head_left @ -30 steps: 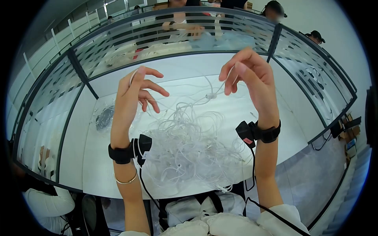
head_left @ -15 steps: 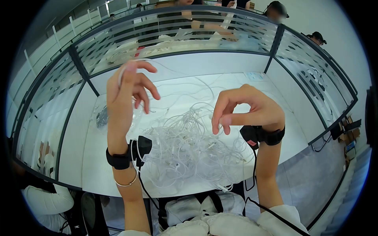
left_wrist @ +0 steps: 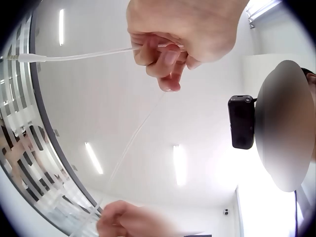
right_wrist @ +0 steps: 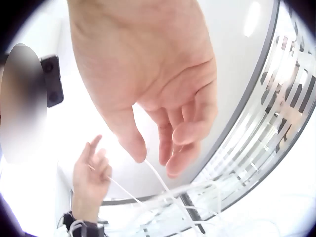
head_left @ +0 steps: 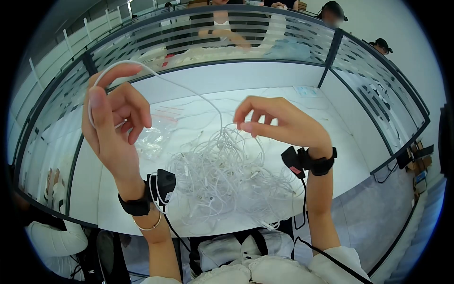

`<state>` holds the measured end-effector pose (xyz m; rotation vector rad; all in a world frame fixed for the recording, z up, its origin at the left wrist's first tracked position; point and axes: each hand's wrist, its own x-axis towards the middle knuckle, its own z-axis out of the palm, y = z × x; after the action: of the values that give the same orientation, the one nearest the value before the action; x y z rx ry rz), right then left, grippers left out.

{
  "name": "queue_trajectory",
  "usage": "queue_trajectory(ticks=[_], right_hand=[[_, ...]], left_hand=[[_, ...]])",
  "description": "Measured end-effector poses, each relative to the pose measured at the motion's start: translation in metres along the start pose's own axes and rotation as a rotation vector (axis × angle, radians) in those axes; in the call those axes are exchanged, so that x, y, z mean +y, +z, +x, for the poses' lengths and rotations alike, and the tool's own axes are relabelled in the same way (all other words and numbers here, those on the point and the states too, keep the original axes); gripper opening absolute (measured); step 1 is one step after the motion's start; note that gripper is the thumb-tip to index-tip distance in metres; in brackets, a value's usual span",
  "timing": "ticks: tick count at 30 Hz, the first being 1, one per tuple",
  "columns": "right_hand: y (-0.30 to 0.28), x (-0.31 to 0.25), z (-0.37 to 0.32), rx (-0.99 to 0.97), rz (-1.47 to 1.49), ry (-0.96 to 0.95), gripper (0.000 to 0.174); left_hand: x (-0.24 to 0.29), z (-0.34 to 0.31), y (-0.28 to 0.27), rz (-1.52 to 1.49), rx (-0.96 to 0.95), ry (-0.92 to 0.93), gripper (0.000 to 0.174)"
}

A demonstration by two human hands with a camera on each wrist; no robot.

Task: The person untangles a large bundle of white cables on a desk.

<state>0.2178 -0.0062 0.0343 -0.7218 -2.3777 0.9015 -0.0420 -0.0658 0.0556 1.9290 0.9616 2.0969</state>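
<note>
My left hand point(head_left: 116, 118) is raised at the left, its fingers curled around a white cable point(head_left: 182, 86). The cable arches over that hand and runs down to a tangled pile of white cables point(head_left: 222, 175) on the table. A pale plug end point(left_wrist: 30, 58) sticks out past the left hand in the left wrist view. My right hand point(head_left: 283, 120) hovers over the back of the pile, fingers bent loosely. In the right wrist view, a gap shows between its thumb point(right_wrist: 132, 140) and fingers, and a white cable passes by the thumb tip.
A clear plastic bag point(head_left: 153, 139) lies left of the pile on the white table point(head_left: 118, 213). A low partition with striped glass point(head_left: 208, 68) closes the back and sides. A pale blue-white packet point(head_left: 306, 91) lies at the back right. People are beyond the partition.
The left hand has moved left and toward me, drawing the cable into an arch. The right hand has come down from high at the right to just above the pile.
</note>
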Motion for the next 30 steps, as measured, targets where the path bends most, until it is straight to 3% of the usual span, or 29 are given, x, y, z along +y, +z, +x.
queue_trajectory(ticks=[1, 7, 10, 14, 18, 23, 27, 30], right_hand=[[0.009, 0.008, 0.007, 0.112, -0.09, -0.063, 0.022], [0.03, 0.017, 0.024, -0.018, -0.16, -0.096, 0.021], [0.028, 0.017, 0.026, 0.117, -0.154, -0.172, 0.019], [0.018, 0.016, 0.025, 0.269, 0.082, -0.145, 0.021], [0.008, 0.013, 0.018, 0.366, 0.267, -0.196, 0.021], [-0.002, -0.001, 0.005, 0.461, 0.409, -0.227, 0.021], [-0.008, -0.004, -0.007, 0.605, 0.398, -0.351, 0.02], [-0.013, -0.002, -0.012, 0.775, 0.422, -0.591, 0.021]], left_hand=[[0.001, -0.001, 0.0, -0.003, -0.005, 0.02, 0.058], [0.003, -0.005, -0.004, -0.002, 0.025, 0.088, 0.06], [0.003, -0.004, -0.007, -0.035, 0.062, 0.089, 0.06], [0.013, -0.005, -0.004, 0.03, 0.139, -0.02, 0.05], [0.002, 0.002, -0.014, 0.06, 0.127, 0.089, 0.044], [-0.002, 0.005, -0.008, 0.027, 0.145, 0.025, 0.038], [-0.004, 0.004, -0.012, -0.015, 0.179, -0.029, 0.034], [-0.002, 0.003, -0.015, -0.03, 0.241, 0.019, 0.029]])
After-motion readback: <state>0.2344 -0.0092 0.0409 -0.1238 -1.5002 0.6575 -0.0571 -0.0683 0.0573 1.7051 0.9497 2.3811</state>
